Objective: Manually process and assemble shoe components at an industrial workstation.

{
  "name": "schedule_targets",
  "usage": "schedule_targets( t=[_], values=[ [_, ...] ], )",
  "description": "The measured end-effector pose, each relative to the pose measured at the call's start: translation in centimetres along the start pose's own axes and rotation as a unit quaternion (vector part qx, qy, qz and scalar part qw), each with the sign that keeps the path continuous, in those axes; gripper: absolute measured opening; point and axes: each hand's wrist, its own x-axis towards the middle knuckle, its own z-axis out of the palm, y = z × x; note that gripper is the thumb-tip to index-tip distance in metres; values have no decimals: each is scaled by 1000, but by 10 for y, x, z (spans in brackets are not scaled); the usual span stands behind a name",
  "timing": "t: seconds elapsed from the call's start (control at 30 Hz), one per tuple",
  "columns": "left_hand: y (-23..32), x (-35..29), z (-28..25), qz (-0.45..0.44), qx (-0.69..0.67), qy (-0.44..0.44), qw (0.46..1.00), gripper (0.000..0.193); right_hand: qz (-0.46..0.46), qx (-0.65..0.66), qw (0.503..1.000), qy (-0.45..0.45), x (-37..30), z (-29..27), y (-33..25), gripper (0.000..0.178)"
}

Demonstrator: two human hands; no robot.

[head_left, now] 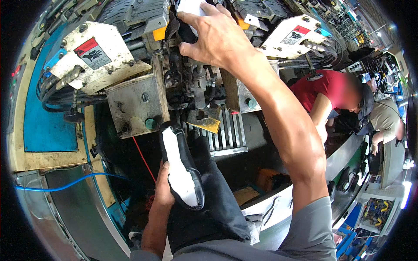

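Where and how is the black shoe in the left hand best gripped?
Likely around the black shoe's sides near mid-length, coming from the left as the left hand does: it's long and slim, and its white underside faces up, offering little edge from above.

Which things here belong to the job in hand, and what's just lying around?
In the job:
black shoe, white underside showing, held by left hand
white-and-dark piece under right hand
machine in front

Apparently just about:
blue hose, left
red cord
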Motion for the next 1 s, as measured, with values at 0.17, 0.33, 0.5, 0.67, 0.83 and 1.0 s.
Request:
schedule_targets(
  t=[0.17,0.33,0.5,0.67,0.83,1.0],
  values=[
    [-1,6,8,-31,-39,-47,998,55,12,-22,1000,16,1,-19,-14,66],
    [2,-12,16,-66,-39,1,997,58,47,-20,998,-21,4,-19,-18,66],
    [16,-37,38,51,74,-63,994,65,53,71,991,98,-39,2,-14,64],
    [8,-73,39,85,132,-76,985,74,194,447,872,-33,-217,38,-54,74],
    [-24,-114,31,104,193,-134,967,83,362,767,524,-83,-317,32,-122,67],
    [-55,-148,23,72,197,-147,967,87,377,708,596,-45,-357,7,-146,67]
  ],
)
